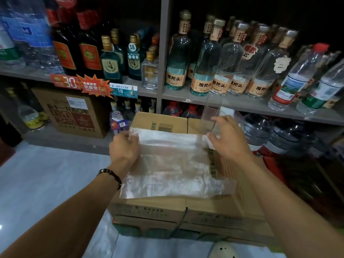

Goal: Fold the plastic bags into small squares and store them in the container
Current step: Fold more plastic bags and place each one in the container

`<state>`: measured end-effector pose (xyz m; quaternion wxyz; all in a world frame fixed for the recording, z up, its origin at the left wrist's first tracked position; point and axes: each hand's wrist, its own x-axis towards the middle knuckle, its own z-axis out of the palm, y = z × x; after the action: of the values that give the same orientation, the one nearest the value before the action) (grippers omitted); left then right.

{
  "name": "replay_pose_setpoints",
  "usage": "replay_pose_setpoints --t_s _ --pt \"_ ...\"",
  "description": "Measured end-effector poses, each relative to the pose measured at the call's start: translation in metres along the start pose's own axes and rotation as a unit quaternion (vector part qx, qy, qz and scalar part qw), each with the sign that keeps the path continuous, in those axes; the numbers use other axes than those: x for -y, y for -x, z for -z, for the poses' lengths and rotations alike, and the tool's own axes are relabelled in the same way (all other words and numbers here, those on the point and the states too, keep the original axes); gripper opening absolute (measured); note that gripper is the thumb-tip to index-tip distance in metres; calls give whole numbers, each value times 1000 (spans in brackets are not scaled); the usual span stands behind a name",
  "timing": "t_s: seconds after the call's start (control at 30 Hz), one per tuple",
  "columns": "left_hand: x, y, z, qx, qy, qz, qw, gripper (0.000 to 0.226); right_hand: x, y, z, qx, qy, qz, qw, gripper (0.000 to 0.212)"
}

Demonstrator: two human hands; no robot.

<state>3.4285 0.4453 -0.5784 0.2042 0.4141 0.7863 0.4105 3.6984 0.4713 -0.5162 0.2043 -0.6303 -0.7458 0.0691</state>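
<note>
Lying flat on box [186, 207]: clear bag [173, 164]. Left hand [123, 148] pinches bag's far-left edge; right hand [229, 138] open, fingers spread near glass [209, 118].

Grey shelves [232, 104] fill the back, divided by an upright post [163, 53] and packed with liquor bottles [219, 58] and water bottles [297, 81]. Price tags [93, 84] hang from the shelf edge. A brown carton [72, 112] sits on the lower shelf. The floor [46, 174] is pale grey tile; light is dim.
</note>
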Motion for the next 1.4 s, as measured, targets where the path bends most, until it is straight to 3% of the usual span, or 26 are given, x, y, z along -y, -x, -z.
replay_pose_setpoints --t_s 0.07,0.13,0.2,0.27,0.4,0.47,0.57,0.7,0.93,1.03,1.13,1.2,1.27,1.33,1.4 --pt "3 9 3 -20 -96 -81 992 36 10 17 -5 -35 41 48 997 40" --pt "8 24 10 -11 -155 -196 968 46 19 37 -14 -16 56 74 996 37" --pt "18 44 16 55 -173 -311 933 47 30 56 -24 27 54 95 994 34" --pt "32 62 19 124 -209 -370 897 53 46 74 -32 59 38 129 989 32" --pt "41 76 20 222 -314 -325 864 81 74 114 -49 202 79 236 947 52" --pt "43 73 18 221 -365 -314 848 71 62 125 -51 256 120 238 929 60" --pt "43 70 18 213 -382 -314 843 61 26 126 -40 237 137 164 948 68" --pt "39 73 19 225 -384 -300 844 60 -9 117 -19 184 32 -1 982 87" --pt "39 74 18 233 -391 -281 845 67 -28 110 -1 158 38 -20 986 29" --pt "36 78 18 241 -402 -269 842 69 -35 107 2 131 60 -58 988 32" --pt "33 86 13 239 -383 -246 858 69 -10 109 0 132 48 18 990 56" --pt "33 89 11 229 -381 -235 864 69 15 117 -9 178 51 123 975 62" --pt "32 90 11 231 -377 -232 866 69 25 126 -24 268 87 167 945 67" --pt "32 89 13 241 -375 -231 865 69 13 129 -33 314 127 143 930 68" --pt "32 88 14 243 -375 -231 864 70 -5 128 -31 312 152 98 933 67"
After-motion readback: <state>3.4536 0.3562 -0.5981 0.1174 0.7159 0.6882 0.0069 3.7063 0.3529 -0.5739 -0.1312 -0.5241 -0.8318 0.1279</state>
